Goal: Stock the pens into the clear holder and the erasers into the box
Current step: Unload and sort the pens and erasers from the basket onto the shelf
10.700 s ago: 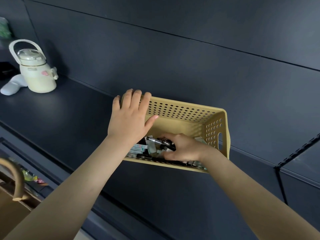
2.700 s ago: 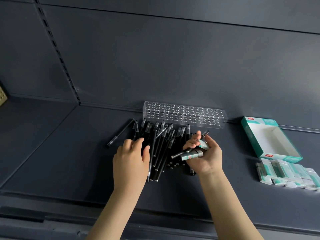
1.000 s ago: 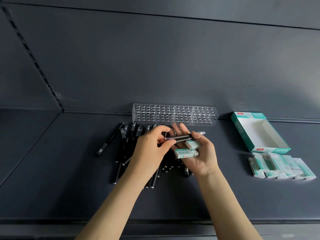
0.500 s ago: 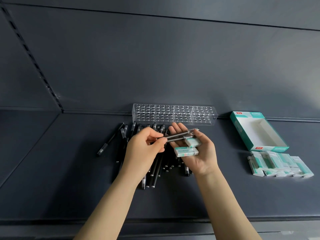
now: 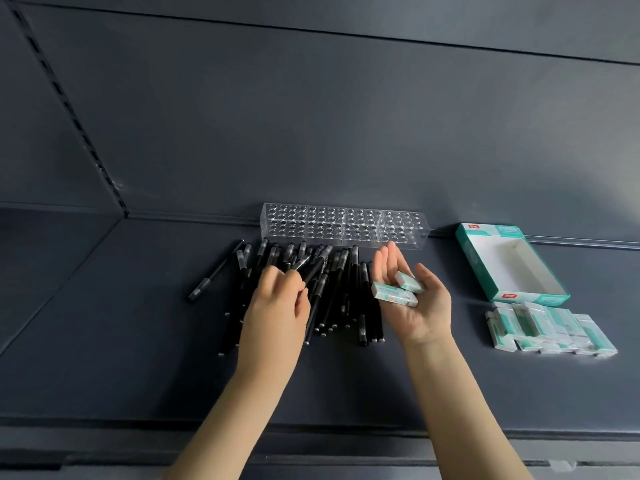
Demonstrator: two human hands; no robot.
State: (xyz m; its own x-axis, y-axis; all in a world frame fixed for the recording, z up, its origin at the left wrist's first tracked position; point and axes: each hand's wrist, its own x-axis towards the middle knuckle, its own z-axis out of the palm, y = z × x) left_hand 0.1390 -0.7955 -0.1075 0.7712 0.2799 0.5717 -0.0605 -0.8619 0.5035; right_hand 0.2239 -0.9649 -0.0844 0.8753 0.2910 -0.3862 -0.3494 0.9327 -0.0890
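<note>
My left hand (image 5: 277, 299) pinches pens (image 5: 332, 289) over the pile before the empty clear holder (image 5: 343, 225). My right hand (image 5: 422, 306), fingers spread, cradles two erasers (image 5: 393, 293); I judge they go next into the box (image 5: 509, 261) rightward.

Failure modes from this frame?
1. Two erasers lie loose on the upturned, open right hand, not pinched. If the palm tilts on the way to the box, they may slide off into the pen pile.
2. The left hand pinches a pen low over that pile. Lifting it could snag and scatter neighbouring pens.
3. The clear holder has small holes, so a one-handed insert may miss or nudge it.
</note>
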